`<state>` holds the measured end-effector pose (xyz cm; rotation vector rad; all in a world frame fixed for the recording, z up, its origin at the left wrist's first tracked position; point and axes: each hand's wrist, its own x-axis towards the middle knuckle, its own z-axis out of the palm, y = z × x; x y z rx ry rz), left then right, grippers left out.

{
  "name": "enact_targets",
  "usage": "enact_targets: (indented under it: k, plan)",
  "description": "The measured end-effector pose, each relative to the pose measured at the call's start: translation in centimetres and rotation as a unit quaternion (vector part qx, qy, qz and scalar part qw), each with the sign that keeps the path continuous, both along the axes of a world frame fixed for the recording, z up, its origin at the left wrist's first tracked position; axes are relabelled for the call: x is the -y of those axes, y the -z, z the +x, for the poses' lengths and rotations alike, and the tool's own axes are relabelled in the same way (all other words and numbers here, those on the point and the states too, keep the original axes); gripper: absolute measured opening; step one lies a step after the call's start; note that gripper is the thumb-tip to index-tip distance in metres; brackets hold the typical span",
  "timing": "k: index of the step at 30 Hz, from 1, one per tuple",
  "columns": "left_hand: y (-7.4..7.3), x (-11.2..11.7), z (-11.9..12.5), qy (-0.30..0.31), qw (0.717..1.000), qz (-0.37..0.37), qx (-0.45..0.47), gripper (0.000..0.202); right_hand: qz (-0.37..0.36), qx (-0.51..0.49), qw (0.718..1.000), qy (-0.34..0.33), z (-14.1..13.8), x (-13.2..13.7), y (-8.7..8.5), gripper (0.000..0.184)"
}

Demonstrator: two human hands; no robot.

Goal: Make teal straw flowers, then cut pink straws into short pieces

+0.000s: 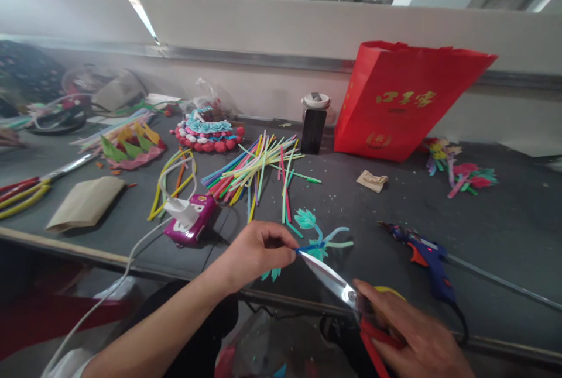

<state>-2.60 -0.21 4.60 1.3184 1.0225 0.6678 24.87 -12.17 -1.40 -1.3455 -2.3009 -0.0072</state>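
My left hand (267, 246) pinches the end of a blue pipe cleaner (309, 247) between thumb and fingertips. Joined to it or lying right behind it are teal leaf-like shapes (306, 219) and pale blue and light green stems (338, 243). My right hand (408, 331) grips scissors (329, 278) with red handles, and their blade tips meet the blue pipe cleaner beside my left fingertips. Another teal leafy piece (272, 274) shows partly below my left hand.
Loose pipe cleaners (259, 170) lie across the dark table. A purple power strip (192, 220) with a white charger sits left of them. On the right are a blue glue gun (428, 258) and a red bag (406, 103). A phone (313, 131) leans on a cup (322, 100).
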Motion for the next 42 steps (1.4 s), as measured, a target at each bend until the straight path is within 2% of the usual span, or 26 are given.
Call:
enact_targets:
  k: [4, 8, 11, 14, 16, 22, 26, 28, 30, 32, 34, 35, 38, 40, 42]
  plan:
    - [-0.1, 0.1, 0.0, 0.024, 0.997, 0.054, -0.042, 0.009, -0.075, -0.090, 0.993, 0.000, -0.2, -0.2, 0.3, 0.045]
    - [-0.2, 0.2, -0.1, 0.035, 0.991, 0.108, -0.068, 0.008, -0.185, -0.190, 0.964, 0.027, -0.8, -0.3, -0.1, 0.039]
    - [-0.2, 0.2, -0.1, 0.049, 0.989, 0.123, -0.067, 0.009, -0.309, -0.244, 0.917, 0.066, -1.0, 0.0, -0.2, 0.039]
    - [-0.3, 0.2, -0.1, 0.051, 0.988, 0.133, -0.065, 0.009, -0.427, -0.294, 0.850, 0.096, -1.1, 0.4, 0.0, 0.040]
    - [-0.4, 0.3, 0.0, 0.054, 0.987, 0.135, -0.063, 0.009, -0.478, -0.319, 0.812, 0.099, -1.2, 0.4, -0.1, 0.041]
    - [-0.6, 0.3, 0.0, 0.054, 0.990, 0.126, -0.046, 0.008, -0.528, -0.395, 0.742, 0.120, -2.3, 0.4, -1.2, 0.032]
    - [0.2, -0.2, -0.2, 0.040, 0.999, 0.034, 0.002, 0.009, -0.549, -0.441, 0.703, 0.097, -2.3, 0.6, -1.5, 0.038]
    - [0.6, -0.4, -0.2, 0.028, 0.999, -0.016, 0.033, 0.011, -0.555, -0.443, 0.697, 0.100, -2.0, 0.6, -1.4, 0.045]
    - [0.8, -0.5, -0.3, 0.018, 0.997, -0.047, 0.053, 0.013, -0.533, -0.443, 0.713, 0.109, -1.7, 0.7, -1.3, 0.047]
    - [0.8, -0.6, -0.3, 0.015, 0.995, -0.066, 0.069, 0.015, -0.485, -0.448, 0.743, 0.107, -1.5, 0.7, -1.1, 0.045]
    - [0.6, -0.6, -0.2, 0.013, 0.993, -0.078, 0.083, 0.015, -0.416, -0.437, 0.791, 0.099, -1.4, 0.7, -0.9, 0.039]
    - [0.5, -0.6, -0.2, 0.012, 0.993, -0.082, 0.087, 0.016, -0.373, -0.414, 0.824, 0.100, -1.3, 0.7, -0.9, 0.037]
    - [0.2, -0.4, -0.1, 0.008, 0.992, -0.094, 0.087, 0.016, -0.230, -0.280, 0.927, 0.100, -1.1, 0.5, -0.5, 0.038]
    - [0.2, -0.3, 0.0, 0.006, 0.991, -0.101, 0.084, 0.017, -0.144, -0.190, 0.968, 0.081, -0.7, 0.4, -0.3, 0.042]
    - [0.2, -0.3, 0.0, 0.003, 0.991, -0.103, 0.082, 0.018, -0.088, -0.134, 0.985, 0.060, -0.5, 0.3, 0.0, 0.045]
